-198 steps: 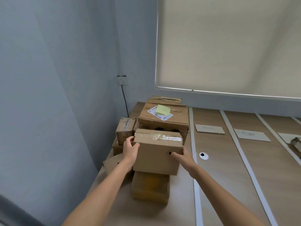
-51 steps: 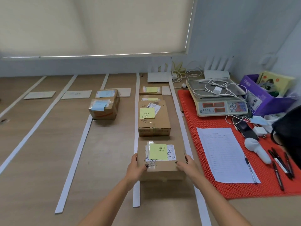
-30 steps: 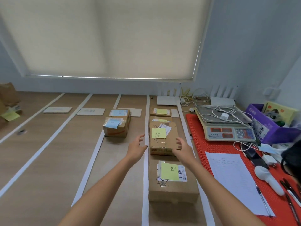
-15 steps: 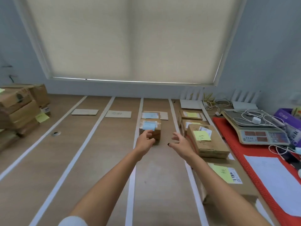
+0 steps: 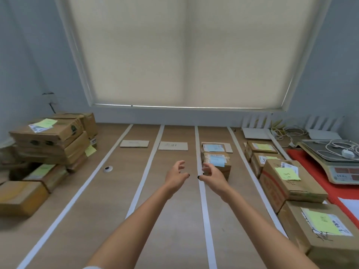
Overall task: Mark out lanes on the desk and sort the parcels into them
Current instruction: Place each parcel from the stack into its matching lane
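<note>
Desk (image 5: 171, 239) split by white tape strips (image 5: 203, 200) running near to far. Unsorted parcel pile (image 5: 48, 144) far left. Right lane holds a row of four yellow-noted parcels (image 5: 287, 183); next lane left holds two blue-noted parcels (image 5: 216, 162). Scale (image 5: 334, 162) on red mat (image 5: 342, 193), far right. Left hand (image 5: 175, 175) and right hand (image 5: 212, 174) hover mid-desk, fingers spread, both empty.

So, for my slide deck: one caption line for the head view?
Empty hands hover over taped lanes; sorted parcels right, unsorted stack left.
</note>
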Demonstrator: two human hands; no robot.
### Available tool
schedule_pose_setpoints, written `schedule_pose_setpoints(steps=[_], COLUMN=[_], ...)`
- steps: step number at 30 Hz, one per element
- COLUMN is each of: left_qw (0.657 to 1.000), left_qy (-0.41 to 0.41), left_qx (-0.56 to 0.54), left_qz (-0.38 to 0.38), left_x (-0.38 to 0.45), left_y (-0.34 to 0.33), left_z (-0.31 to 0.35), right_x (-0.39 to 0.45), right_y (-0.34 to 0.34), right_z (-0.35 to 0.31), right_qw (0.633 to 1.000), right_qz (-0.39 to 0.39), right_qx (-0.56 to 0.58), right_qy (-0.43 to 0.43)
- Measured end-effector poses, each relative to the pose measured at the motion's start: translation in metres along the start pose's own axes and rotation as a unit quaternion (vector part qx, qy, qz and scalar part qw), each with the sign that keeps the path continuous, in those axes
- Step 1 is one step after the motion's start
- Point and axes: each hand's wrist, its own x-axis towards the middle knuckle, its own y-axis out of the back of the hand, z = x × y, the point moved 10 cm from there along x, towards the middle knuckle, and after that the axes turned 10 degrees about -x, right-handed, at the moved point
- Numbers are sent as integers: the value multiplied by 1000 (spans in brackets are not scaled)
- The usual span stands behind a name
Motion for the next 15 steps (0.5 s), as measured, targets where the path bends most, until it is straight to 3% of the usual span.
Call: schedule_pose_setpoints(steps=[8, 15], left_qw=[1000, 1000], left_qy=[15, 0], left_qx=[4, 6], left_qz=[-15, -6], left_x=[3, 49], left_y=[63, 160], left_z=[-21, -51], right_x=[18, 59], right_y=[-70, -155], right_z=[-43, -89], right_qw=[999, 999], right_qz=[-39, -39], right_qx=[-18, -33], right_qy=[7, 14])
